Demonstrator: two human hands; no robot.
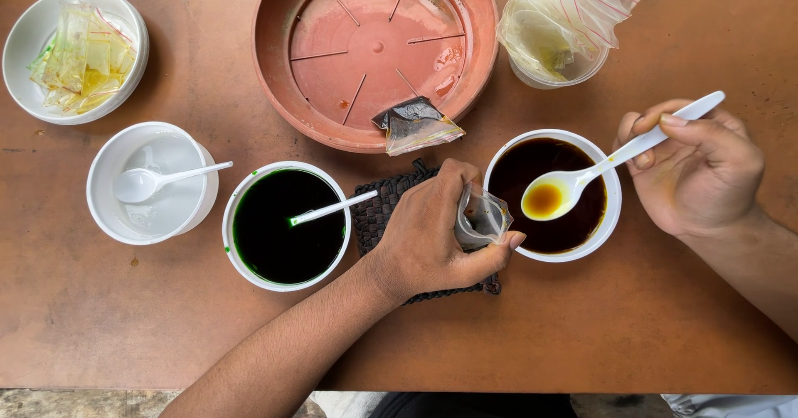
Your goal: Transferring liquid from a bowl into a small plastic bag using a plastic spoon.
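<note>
My left hand (432,235) holds a small clear plastic pouch (482,217) open at the rim of a white bowl (611,218) of dark brown liquid. My right hand (694,164) grips a white plastic spoon (582,181) by its handle. The spoon's bowl carries amber liquid and hovers over the dark liquid, just right of the pouch. My left hand rests on a dark woven mat (378,210).
A white bowl of dark green liquid (283,225) with a spoon stands left of the mat. Further left is a white bowl (154,181) with a spoon. A bowl of filled yellowish pouches (79,52), a terracotta tray (274,61) holding one dark filled pouch (416,125), and a cup of empty pouches (561,23) line the back.
</note>
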